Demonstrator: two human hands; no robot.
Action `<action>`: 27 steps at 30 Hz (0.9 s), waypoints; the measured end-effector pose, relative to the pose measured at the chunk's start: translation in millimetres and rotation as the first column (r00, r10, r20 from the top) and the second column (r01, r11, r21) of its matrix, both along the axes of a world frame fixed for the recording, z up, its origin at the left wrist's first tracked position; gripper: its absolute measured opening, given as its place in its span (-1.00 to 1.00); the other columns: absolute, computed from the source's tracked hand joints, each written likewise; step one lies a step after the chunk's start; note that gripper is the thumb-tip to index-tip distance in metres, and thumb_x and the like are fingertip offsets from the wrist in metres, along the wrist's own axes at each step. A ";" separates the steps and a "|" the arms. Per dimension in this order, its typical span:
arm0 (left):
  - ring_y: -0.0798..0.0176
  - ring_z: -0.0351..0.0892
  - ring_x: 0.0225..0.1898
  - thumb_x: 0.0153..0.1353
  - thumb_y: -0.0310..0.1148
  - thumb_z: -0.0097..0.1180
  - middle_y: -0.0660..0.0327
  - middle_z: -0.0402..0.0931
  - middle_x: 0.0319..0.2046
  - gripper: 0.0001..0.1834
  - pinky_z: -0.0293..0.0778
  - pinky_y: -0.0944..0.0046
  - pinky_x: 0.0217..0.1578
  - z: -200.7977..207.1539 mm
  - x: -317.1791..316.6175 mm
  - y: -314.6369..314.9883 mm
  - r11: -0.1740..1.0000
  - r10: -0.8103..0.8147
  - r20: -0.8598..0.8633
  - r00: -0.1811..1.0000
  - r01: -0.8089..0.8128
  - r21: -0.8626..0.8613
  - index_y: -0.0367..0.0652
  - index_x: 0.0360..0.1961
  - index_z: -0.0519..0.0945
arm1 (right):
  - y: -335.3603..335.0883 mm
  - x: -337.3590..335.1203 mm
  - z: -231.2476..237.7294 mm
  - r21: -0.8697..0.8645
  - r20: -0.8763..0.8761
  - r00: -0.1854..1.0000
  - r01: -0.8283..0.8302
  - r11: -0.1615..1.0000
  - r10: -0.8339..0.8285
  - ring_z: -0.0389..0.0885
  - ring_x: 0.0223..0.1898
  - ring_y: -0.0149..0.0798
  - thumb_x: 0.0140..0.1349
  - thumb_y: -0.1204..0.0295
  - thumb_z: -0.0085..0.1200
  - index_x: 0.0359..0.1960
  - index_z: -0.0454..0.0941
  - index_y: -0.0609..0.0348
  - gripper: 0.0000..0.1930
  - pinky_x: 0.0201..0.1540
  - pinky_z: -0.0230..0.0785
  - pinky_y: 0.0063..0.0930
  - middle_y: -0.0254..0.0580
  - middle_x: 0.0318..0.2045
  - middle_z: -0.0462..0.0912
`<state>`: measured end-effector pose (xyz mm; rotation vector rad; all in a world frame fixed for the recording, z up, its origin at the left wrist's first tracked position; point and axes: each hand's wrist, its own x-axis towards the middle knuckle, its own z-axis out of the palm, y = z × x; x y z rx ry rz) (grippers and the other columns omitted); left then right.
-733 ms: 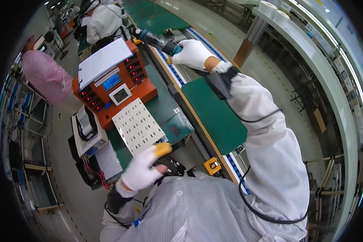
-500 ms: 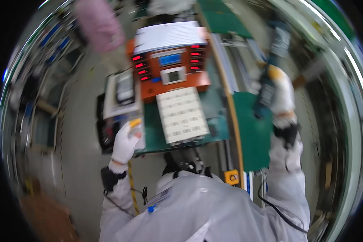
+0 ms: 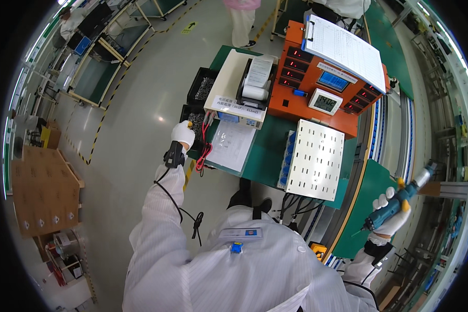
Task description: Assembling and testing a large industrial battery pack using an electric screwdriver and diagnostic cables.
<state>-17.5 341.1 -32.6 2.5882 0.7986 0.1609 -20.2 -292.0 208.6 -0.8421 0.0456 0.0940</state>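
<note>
Nearest the wearer's body, a thin black cable (image 3: 172, 200) runs from the left wrist to a dangling bundle; it could catch on the counter's front edge if the arm swings across. Out past the right edge of the green-topped counter (image 3: 265, 160), the white-gloved right hand (image 3: 392, 217) is wrapped around a teal-and-black power screwdriver (image 3: 392, 207), its thin bit pointing back toward the counter; a careless turn could scrape that bit on the flat green board (image 3: 364, 192) below, or a slack grip on the body could drop it. Near the counter's front right corner lies a white, slotted rectangular panel (image 3: 317, 160), blue parts (image 3: 286, 158) showing along its left side; a bump from the tool could shift it. At the counter's left edge, the white-gloved left hand (image 3: 183, 134) reaches the near black plastic bin (image 3: 196, 124) of small metal pieces; whether its fingers have closed on any cannot be told. Too hasty a pull could spill pieces, and looped red wires (image 3: 205, 152) just beside it could snag the glove and tug at the cream-coloured box-shaped instrument (image 3: 229, 78) farther back.
</note>
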 end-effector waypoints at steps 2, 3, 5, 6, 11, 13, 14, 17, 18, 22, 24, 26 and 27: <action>-0.20 0.59 -0.12 -0.01 -0.44 0.10 -0.09 0.63 -0.26 -0.69 0.53 -0.03 -0.10 -14.6 25.5 -4.2 0.999 -0.048 -0.094 0.994 0.050 0.014 -0.10 -0.18 0.67 | 15.0 -3.4 15.6 -0.100 0.054 0.998 -0.031 0.994 0.037 0.47 -0.44 -0.26 0.23 0.10 0.11 0.15 0.34 0.14 -0.46 -0.37 0.37 -0.37 -0.15 -0.31 0.42; -0.13 0.63 -0.21 0.01 -0.47 0.07 -0.08 0.63 -0.36 -0.76 0.52 0.00 -0.16 -35.6 26.2 6.3 0.990 -0.113 -0.007 0.994 0.113 0.084 -0.14 -0.25 0.65 | 31.2 -5.5 25.4 -0.144 0.087 0.996 -0.018 0.989 0.031 0.48 -0.43 -0.25 0.22 0.10 0.13 0.11 0.35 0.14 -0.47 -0.35 0.38 -0.36 -0.16 -0.32 0.42; 0.00 0.62 -0.30 0.08 -0.47 0.03 -0.05 0.60 -0.44 -0.87 0.47 0.04 -0.22 -70.3 33.4 31.0 0.996 0.086 -0.330 0.940 -0.088 0.008 -0.17 -0.36 0.60 | 35.9 -9.4 14.2 -0.315 -0.009 0.997 0.071 0.946 -0.078 0.51 -0.42 -0.24 0.22 0.10 0.16 0.07 0.36 0.16 -0.48 -0.33 0.43 -0.32 -0.16 -0.34 0.46; 0.00 0.62 -0.30 0.08 -0.47 0.03 -0.05 0.60 -0.44 -0.87 0.47 0.04 -0.22 -77.6 42.5 31.0 0.999 0.039 -0.338 0.940 -0.047 -0.016 -0.17 -0.36 0.60 | 27.3 -11.2 0.6 -0.487 -0.058 0.981 0.133 0.863 -0.184 0.55 -0.47 -0.25 0.21 0.16 0.20 0.02 0.36 0.17 -0.52 -0.40 0.46 -0.36 -0.18 -0.40 0.52; -0.20 0.62 -0.23 0.18 -0.39 -0.04 -0.05 0.63 -0.31 -0.82 0.51 -0.07 -0.23 -62.0 55.0 20.6 0.976 -0.173 -0.072 0.982 0.181 0.122 -0.11 -0.31 0.63 | 34.6 -21.6 -24.1 -0.796 -0.159 0.915 0.104 0.596 -0.371 0.57 -0.61 -0.29 0.20 0.24 0.25 -0.15 0.39 0.21 -0.62 -0.55 0.48 -0.46 -0.19 -0.51 0.57; -0.24 0.59 -0.18 0.16 -0.35 0.00 -0.05 0.63 -0.28 -0.80 0.53 -0.08 -0.18 -65.3 54.6 28.3 0.965 -0.195 -0.058 0.979 0.202 0.169 -0.08 -0.28 0.65 | 52.0 -26.7 -15.5 -0.730 -0.111 0.903 0.209 0.651 -0.415 0.59 -0.59 -0.28 0.21 0.23 0.23 -0.14 0.40 0.22 -0.63 -0.57 0.48 -0.48 -0.19 -0.49 0.57; -0.23 0.60 -0.19 0.16 -0.35 0.00 -0.05 0.63 -0.29 -0.80 0.53 -0.08 -0.20 -65.4 54.2 30.3 0.962 -0.197 -0.099 0.975 0.212 0.174 -0.07 -0.29 0.65 | 55.4 -28.7 -11.1 -0.654 -0.053 0.897 0.302 0.694 -0.440 0.61 -0.57 -0.26 0.22 0.23 0.21 -0.13 0.41 0.22 -0.63 -0.58 0.47 -0.49 -0.19 -0.48 0.58; -0.21 0.62 -0.20 0.17 -0.32 0.01 -0.04 0.64 -0.29 -0.80 0.54 -0.07 -0.21 -64.2 55.6 33.7 0.963 -0.147 -0.199 0.969 0.186 0.196 -0.08 -0.29 0.66 | 48.0 -32.7 -14.9 -0.247 -0.200 0.910 0.311 0.918 -0.363 0.58 -0.40 -0.17 0.21 0.22 0.15 0.01 0.43 0.20 -0.57 -0.36 0.51 -0.30 -0.12 -0.33 0.56; -0.20 0.62 -0.19 0.18 -0.32 0.03 -0.05 0.64 -0.28 -0.80 0.54 -0.07 -0.20 -62.6 53.1 35.0 0.974 -0.109 -0.169 0.980 0.139 0.178 -0.09 -0.27 0.66 | 44.4 -33.3 -14.8 -0.172 -0.192 0.938 0.256 0.951 -0.287 0.54 -0.32 -0.12 0.19 0.26 0.14 0.06 0.42 0.19 -0.55 -0.21 0.47 -0.17 -0.08 -0.29 0.54; -0.11 0.67 -0.24 0.17 -0.31 0.16 -0.03 0.66 -0.34 -0.77 0.54 0.00 -0.23 -34.9 52.9 21.1 0.968 -0.074 -0.051 0.996 0.084 0.238 -0.19 -0.20 0.62 | 34.5 -39.8 -21.8 -0.236 -0.100 0.959 0.238 0.942 -0.267 0.54 -0.26 -0.10 0.18 0.20 0.17 0.09 0.41 0.21 -0.50 -0.09 0.47 -0.08 -0.08 -0.24 0.54; -0.01 0.68 -0.31 0.17 -0.33 0.17 0.01 0.66 -0.39 -0.79 0.54 0.07 -0.27 -24.5 47.7 39.8 0.998 0.004 -0.027 1.000 -0.002 0.065 -0.20 -0.22 0.62 | 33.0 -41.1 -22.9 -0.214 -0.063 0.966 0.234 0.949 -0.252 0.54 -0.26 -0.10 0.18 0.20 0.18 0.08 0.41 0.21 -0.50 -0.09 0.47 -0.09 -0.08 -0.24 0.54; 0.26 0.66 -0.47 0.19 -0.36 0.20 0.15 0.64 -0.51 -0.84 0.51 0.26 -0.38 -8.8 41.5 34.2 0.988 0.064 0.046 0.997 -0.057 -0.142 -0.22 -0.28 0.63 | 27.3 -45.4 -24.8 -0.201 -0.018 0.967 0.245 0.948 -0.254 0.53 -0.27 -0.12 0.19 0.20 0.19 0.05 0.43 0.15 -0.55 -0.09 0.46 -0.11 -0.11 -0.25 0.54; 0.26 0.66 -0.47 0.19 -0.36 0.20 0.15 0.64 -0.51 -0.84 0.51 0.26 -0.38 4.9 38.2 24.7 0.989 0.059 0.046 0.997 -0.052 -0.139 -0.22 -0.28 0.63 | 22.8 -47.8 -25.2 -0.198 -0.019 0.966 0.250 0.948 -0.258 0.53 -0.27 -0.12 0.19 0.20 0.19 0.05 0.43 0.15 -0.55 -0.09 0.46 -0.11 -0.11 -0.25 0.54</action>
